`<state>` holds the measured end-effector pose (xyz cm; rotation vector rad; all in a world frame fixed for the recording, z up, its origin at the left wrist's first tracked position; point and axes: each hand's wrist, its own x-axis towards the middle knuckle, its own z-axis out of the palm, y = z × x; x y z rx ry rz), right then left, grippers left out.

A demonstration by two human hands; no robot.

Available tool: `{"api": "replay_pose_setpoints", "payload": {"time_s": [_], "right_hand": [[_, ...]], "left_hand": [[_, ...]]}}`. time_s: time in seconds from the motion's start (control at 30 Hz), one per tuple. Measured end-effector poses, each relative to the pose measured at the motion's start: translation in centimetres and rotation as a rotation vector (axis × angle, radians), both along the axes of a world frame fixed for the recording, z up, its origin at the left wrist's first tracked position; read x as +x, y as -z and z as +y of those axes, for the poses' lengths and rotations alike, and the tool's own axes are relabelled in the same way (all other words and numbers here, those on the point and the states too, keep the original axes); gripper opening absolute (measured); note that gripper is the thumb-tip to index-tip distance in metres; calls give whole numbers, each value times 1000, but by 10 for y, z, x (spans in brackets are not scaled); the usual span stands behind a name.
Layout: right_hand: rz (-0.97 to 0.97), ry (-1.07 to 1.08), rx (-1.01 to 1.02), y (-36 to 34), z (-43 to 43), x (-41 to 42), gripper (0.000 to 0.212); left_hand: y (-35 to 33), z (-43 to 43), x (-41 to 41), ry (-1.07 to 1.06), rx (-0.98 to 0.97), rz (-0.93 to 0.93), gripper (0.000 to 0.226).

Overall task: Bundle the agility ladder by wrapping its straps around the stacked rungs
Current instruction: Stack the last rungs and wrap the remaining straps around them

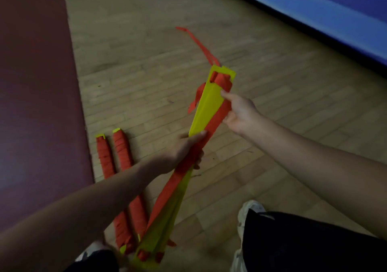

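Tension is what the step in hand is judged to need most. At far left, beside a dark red mat (35,83), two wrapped bundles (123,152) lie side by side on the wooden floor (272,83). Just right of them, held in the air above the floor, the stacked rungs (206,106) are gripped about their middle by the left hand (184,148), whose grip is closed round the yellow stack and the orange turns on it. The stack's long axis runs diagonally: the near end is low by the person's feet, and the far end is raised, pointing away and to the right. From that far end the loose strap (201,45) trails off across the floor. Just below the far end, the strap is pinched against the stack's right edge by the right hand (240,114), with the thumb on top and the fingers curled. Each turn should probably be drawn snug and laid next to the one before, while the stack is held square so that no rung slides out. The trailing tail should be watched for twists. A blue mat (314,9) borders the floor at far right.
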<state>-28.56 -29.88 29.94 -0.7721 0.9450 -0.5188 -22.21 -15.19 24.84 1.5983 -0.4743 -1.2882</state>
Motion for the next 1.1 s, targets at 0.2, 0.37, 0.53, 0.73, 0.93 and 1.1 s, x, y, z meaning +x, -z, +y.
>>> {"api": "replay_pose_setpoints", "payload": {"time_s": [0.2,0.37,0.53,0.73,0.93,1.1], "right_hand": [[-37,-75,22,-70,32,-14,38],[-112,-144,-12,-98,72,-11,38],[-226,-216,-84,-108,101,-9,22],[187,-158,-703,-85,91,-10,92],[160,-500,-1088,-74,68,-20,34],[86,-442,-1083,-67,60,-10,27]], "left_hand": [[-51,36,-4,7,-24,-72,46],[-90,59,-8,-43,-195,-191,16],[-115,73,-5,-160,-418,-324,22],[-109,83,4,-98,-427,-446,15],[-93,79,16,-110,-300,-575,21],[-83,72,22,-56,-232,-821,20]]}}
